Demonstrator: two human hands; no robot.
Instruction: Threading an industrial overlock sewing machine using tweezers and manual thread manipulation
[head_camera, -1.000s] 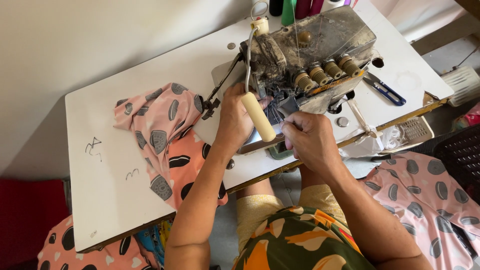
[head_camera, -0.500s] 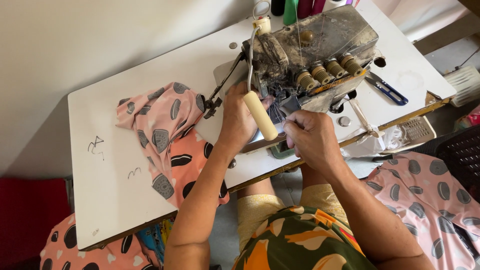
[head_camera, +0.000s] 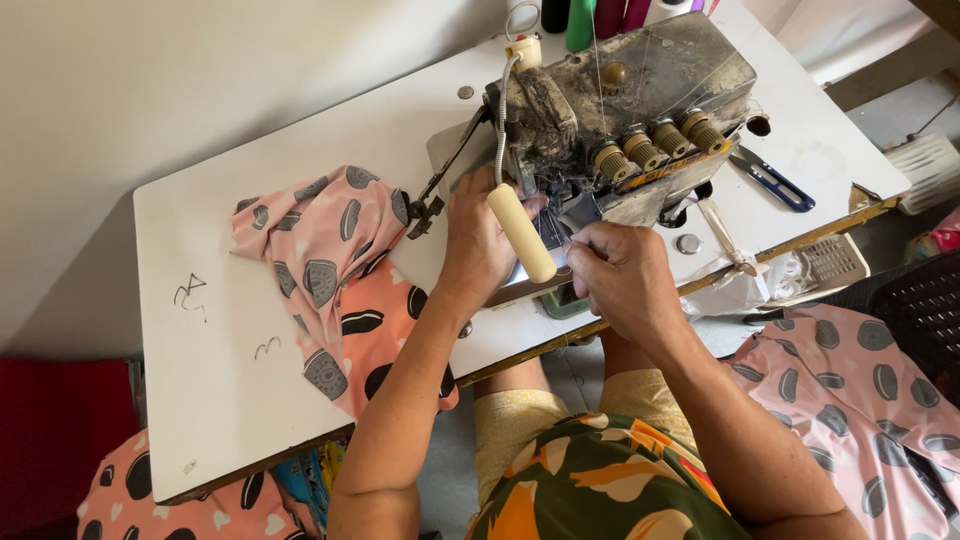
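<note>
A worn grey overlock sewing machine stands on the white table. My left hand rests at the machine's needle area, its fingertips hidden behind a cream tube lamp on a flexible neck. My right hand is just right of it, with thumb and fingers pinched together on thin thread in front of the machine. Pink fabric with dark oval prints lies on the table left of my left hand.
Blue-handled snips lie right of the machine. Thread cones stand behind it. A white plastic bag hangs at the table's front edge. More pink printed fabric lies at lower right and lower left.
Both hands stay at the needle area; the right hand has shifted only slightly. The fabric has not moved.
</note>
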